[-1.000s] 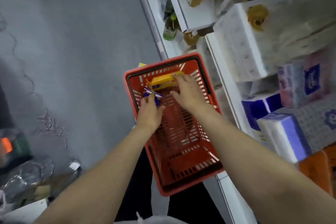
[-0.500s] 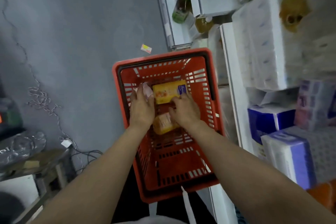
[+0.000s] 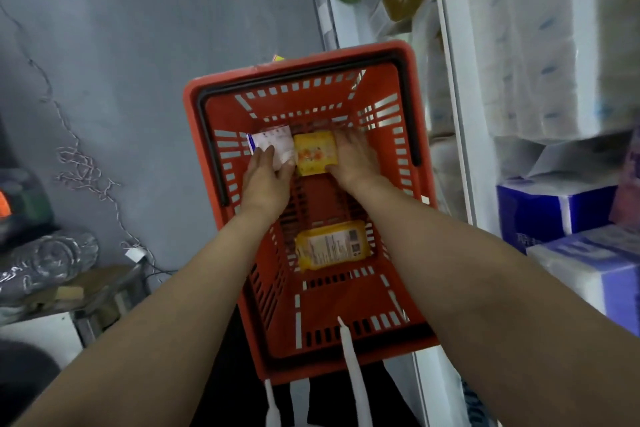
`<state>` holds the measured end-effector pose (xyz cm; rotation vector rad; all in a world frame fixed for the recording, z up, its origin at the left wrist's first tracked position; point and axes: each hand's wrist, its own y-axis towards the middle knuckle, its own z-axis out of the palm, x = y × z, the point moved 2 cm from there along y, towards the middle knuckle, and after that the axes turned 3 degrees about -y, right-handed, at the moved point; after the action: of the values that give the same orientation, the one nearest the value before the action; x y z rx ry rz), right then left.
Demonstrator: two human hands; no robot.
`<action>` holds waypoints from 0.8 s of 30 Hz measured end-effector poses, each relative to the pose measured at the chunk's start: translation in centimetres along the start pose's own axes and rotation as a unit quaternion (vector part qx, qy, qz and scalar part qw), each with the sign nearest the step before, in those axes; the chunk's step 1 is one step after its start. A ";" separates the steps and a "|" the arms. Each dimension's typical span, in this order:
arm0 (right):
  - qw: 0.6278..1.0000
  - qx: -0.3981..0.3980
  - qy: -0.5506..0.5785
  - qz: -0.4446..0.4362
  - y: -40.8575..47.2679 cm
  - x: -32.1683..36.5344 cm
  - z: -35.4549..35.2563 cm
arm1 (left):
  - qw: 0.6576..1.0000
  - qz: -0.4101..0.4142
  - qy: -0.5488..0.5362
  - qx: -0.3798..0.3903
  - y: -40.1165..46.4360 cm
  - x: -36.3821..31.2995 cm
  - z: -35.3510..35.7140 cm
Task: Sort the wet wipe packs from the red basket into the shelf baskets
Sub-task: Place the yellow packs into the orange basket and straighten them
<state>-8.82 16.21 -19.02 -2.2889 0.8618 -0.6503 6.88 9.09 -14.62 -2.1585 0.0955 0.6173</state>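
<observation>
floor: grey concrete aisle, white metal shelving (image 3: 460, 135) along the right edge, stacked with wrapped tissue and paper-roll packs
basket: red slotted plastic shopping basket (image 3: 221, 94) below the camera, just beside the shelf upright
far end: white rectangular wet wipe pack with blue edge (image 3: 272, 142) and yellow rectangular wet wipe pack with orange print (image 3: 315, 152), touching side by side
near end: second yellow wet wipe pack, label side up (image 3: 330, 244), well apart from both hands, untouched
left hand (image 3: 266, 180): on the white pack, fingers laid over its near edge; a full grasp is not clear
right hand (image 3: 355, 159): cupped round the right side of the yellow printed pack, thumb at its near corner, grasping
key relation: each pack lies straight ahead of its own hand; long axes run roughly across the basket
nearer the shelf: right hand
next, likely: lift both packs clear of the rim, swing right; shelf baskets not in view
</observation>
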 end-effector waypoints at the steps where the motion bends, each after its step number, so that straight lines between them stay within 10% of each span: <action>1: 0.999 0.001 -0.038 0.012 0.0 -0.1 0.6 | 1.000 0.000 0.001 0.002 -0.1 0.2 0.2; 6: 0.993 -0.017 -0.118 0.016 -1.9 -0.7 2.7 | 1.000 0.000 0.005 0.016 -1.0 1.4 1.9; 9: 0.996 -0.048 0.068 0.039 -3.9 -1.1 2.0 | 1.000 -0.003 -0.010 0.012 -1.8 2.1 3.0; 12: 0.923 0.016 0.367 0.114 -6.4 -1.6 1.9 | 0.995 -0.046 -0.088 0.026 -3.0 1.8 3.9; 17: 0.853 0.126 0.503 0.061 -9.7 -2.3 3.8 | 0.934 -0.138 -0.327 0.033 -3.9 2.0 4.4; 21: 0.976 0.073 0.195 0.068 -10.3 -4.8 6.8 | 0.964 -0.122 -0.235 0.003 -3.5 3.0 4.0; 24: 0.987 0.158 -0.010 0.034 -11.4 -5.3 8.6 | 0.973 -0.114 -0.201 0.003 -3.7 3.6 4.0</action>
<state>-2.40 29.97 -18.54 -1.9712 0.7645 -0.6783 9.45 15.01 -15.61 -1.9589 -0.3637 0.9007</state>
